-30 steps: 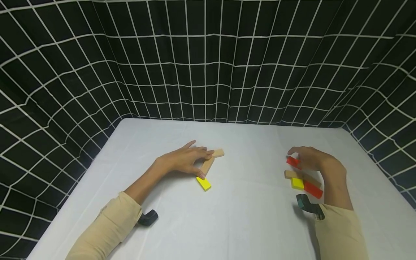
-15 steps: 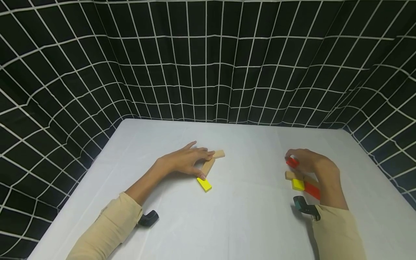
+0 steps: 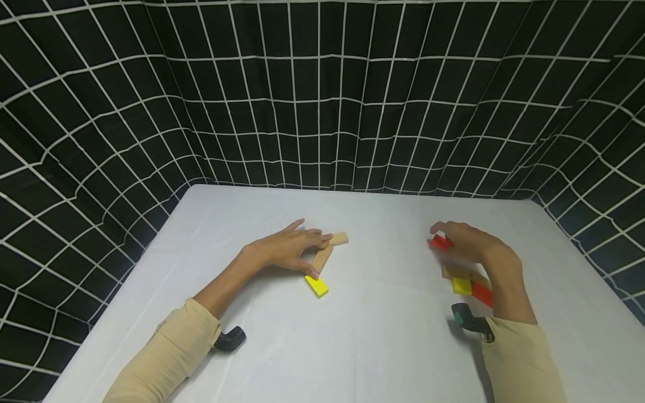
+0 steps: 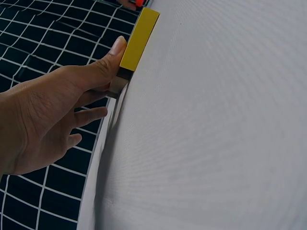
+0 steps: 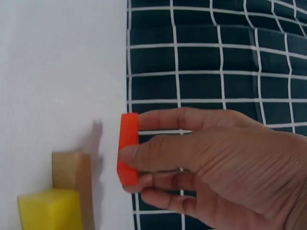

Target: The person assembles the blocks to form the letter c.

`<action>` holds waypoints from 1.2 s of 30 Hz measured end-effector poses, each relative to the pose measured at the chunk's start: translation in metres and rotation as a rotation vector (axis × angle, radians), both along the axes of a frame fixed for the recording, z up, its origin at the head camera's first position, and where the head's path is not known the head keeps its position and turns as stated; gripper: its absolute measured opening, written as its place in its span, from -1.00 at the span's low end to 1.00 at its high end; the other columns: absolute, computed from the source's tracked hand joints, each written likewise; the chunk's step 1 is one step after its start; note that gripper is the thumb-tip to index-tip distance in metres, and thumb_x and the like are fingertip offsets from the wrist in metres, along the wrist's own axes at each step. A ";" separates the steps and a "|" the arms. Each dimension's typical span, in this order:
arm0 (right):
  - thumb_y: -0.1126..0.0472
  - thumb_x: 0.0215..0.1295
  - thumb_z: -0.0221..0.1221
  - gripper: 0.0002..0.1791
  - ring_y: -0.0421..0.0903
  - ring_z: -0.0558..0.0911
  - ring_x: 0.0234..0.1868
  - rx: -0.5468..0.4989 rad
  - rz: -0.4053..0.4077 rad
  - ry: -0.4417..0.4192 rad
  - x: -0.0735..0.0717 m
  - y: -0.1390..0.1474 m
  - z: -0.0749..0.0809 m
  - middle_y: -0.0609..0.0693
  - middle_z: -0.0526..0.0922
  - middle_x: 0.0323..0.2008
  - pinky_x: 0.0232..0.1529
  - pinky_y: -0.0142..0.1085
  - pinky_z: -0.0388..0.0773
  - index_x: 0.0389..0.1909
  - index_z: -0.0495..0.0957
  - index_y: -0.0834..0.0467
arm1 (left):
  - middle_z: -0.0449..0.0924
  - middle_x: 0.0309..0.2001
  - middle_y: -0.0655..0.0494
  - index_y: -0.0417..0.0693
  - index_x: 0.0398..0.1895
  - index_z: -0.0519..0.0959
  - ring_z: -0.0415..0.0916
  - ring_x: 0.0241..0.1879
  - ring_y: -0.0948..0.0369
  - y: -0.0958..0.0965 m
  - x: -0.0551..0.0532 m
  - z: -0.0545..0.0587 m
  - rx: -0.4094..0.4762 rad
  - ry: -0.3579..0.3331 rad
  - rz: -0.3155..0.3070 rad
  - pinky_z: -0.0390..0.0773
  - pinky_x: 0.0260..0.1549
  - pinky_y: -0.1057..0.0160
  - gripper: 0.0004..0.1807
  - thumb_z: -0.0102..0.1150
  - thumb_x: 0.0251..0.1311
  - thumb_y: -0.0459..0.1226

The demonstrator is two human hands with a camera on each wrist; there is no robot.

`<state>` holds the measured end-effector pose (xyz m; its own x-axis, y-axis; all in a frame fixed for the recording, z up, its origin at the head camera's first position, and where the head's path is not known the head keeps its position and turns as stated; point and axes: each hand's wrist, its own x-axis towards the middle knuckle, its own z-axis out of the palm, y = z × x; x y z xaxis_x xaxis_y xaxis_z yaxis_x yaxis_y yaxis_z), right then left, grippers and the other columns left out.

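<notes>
At the middle of the table in the head view, my left hand [image 3: 284, 248] holds a plain wooden block [image 3: 323, 259], thumb at its near end and fingers by its far end. A yellow block [image 3: 316, 286] meets the near end by the thumb. A second wooden block [image 3: 340, 239] lies angled at the far end. My right hand [image 3: 468, 242] pinches a red block [image 3: 440, 242] between thumb and fingers, off the table. In the right wrist view this red block [image 5: 128, 139] shows upright against the thumb.
Near the right wrist lie a long wooden block [image 3: 450, 272], a yellow block [image 3: 461, 286] and another red block [image 3: 482, 294], partly hidden by the hand. A white cloth [image 3: 373, 336] covers the table. Black gridded curtains [image 3: 332, 112] surround its far and side edges.
My right hand has picked the red block up from the table and moved it left, away from the group at the right. My left hand has stayed in place.
</notes>
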<state>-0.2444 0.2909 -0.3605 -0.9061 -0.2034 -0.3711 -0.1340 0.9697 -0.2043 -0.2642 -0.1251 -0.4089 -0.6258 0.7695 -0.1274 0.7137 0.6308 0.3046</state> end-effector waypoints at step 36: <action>0.50 0.24 0.34 -0.50 0.00 0.67 0.01 -0.141 0.399 0.356 -0.029 -0.092 0.008 0.06 0.75 0.06 0.19 -0.01 0.72 0.20 0.63 0.16 | 0.32 0.60 0.16 -0.01 0.51 0.43 0.16 0.65 0.08 -0.001 0.000 0.000 0.002 0.002 -0.001 -0.23 0.69 -0.24 -0.09 0.42 0.17 0.21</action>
